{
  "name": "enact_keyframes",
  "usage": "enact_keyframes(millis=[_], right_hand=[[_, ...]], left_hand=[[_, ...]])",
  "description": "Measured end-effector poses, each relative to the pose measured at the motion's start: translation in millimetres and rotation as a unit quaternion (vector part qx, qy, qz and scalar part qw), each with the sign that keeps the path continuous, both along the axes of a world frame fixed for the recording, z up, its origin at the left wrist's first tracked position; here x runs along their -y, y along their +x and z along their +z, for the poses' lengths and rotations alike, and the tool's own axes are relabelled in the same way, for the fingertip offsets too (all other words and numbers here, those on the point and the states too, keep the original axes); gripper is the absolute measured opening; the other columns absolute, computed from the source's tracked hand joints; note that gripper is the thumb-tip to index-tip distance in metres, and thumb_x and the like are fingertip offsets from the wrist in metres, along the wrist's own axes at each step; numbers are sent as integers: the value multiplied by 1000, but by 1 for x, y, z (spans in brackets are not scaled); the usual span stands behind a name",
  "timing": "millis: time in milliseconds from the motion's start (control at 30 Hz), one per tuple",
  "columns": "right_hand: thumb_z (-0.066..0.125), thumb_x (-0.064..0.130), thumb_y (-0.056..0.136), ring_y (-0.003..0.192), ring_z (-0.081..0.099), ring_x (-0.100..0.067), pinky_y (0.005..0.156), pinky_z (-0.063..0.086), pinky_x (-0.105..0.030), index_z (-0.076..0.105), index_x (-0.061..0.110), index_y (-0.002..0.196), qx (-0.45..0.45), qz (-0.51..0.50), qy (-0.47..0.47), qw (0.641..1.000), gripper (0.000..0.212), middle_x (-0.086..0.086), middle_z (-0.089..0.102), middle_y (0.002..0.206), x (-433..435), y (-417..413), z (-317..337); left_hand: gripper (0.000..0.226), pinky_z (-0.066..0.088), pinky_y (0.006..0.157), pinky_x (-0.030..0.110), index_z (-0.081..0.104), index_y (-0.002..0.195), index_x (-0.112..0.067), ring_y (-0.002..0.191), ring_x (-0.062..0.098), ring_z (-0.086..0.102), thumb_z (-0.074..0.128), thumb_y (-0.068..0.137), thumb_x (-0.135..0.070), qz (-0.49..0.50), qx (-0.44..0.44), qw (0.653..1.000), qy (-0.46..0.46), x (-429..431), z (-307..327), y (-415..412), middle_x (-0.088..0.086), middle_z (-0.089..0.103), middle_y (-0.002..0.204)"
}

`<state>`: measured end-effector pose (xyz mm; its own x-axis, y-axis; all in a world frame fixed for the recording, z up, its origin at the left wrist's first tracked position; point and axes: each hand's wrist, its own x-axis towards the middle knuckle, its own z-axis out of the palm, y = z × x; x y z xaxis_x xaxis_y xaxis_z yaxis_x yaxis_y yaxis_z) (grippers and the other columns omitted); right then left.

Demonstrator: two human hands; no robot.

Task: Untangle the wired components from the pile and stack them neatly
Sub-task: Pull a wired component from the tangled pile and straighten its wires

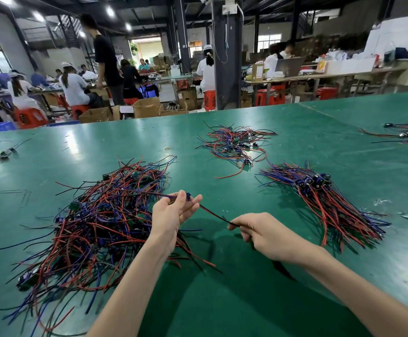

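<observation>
Your right hand (268, 237) is clenched round the red-and-black wires (212, 214), holding them taut, likely so this one piece pulls straight. Your left hand (171, 215) pinches its small blue component (188, 196) in the fingers (194, 203), just beside the tangled pile (96, 227). Farther right on the desk (246, 300) lies the neat stack (324, 200), heads aligned, probably where this piece goes.

Nothing readable in this one, tbh. The cardboard boxes (147, 107) on the floor past the table are too blurry for any print to come through. The white sheets (392, 32) up on the far right wall are just washed out. The box (257, 71) on the back bench is too small and soft to make out any lettering.
</observation>
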<state>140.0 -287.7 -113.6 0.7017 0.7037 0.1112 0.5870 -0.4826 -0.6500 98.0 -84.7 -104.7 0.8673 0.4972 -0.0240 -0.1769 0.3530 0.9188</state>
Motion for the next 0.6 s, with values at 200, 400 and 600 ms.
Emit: enact_keyframes(millis=[200, 400, 600], right_hand=[[39, 4, 98, 41, 35, -5, 46, 29, -15, 61, 15, 91, -13, 4, -7, 1000, 26, 7, 42, 55, 3, -1, 4], [47, 16, 97, 43, 37, -8, 47, 30, -19, 57, 24, 71, 7, 9, 11, 1000, 29, 7, 45, 50, 3, -4, 6], [46, 5, 97, 48, 38, -4, 51, 33, -14, 53, 21, 68, -47, 51, 87, 994, 34, 6, 49, 56, 2, -8, 12]], left_hand=[[11, 57, 64, 20, 52, 94, 3, 82, 24, 73, 49, 97, -8, 8, 8, 1000, 9, -1, -2, 1, 18, 66, 84], [13, 56, 63, 20, 51, 86, -2, 82, 24, 73, 50, 97, -8, 22, 16, 1000, 1, -4, -1, 1, 16, 67, 83], [12, 57, 64, 20, 51, 87, -1, 81, 22, 73, 49, 97, -7, 22, 11, 1000, 15, -2, -7, 3, 19, 68, 88]])
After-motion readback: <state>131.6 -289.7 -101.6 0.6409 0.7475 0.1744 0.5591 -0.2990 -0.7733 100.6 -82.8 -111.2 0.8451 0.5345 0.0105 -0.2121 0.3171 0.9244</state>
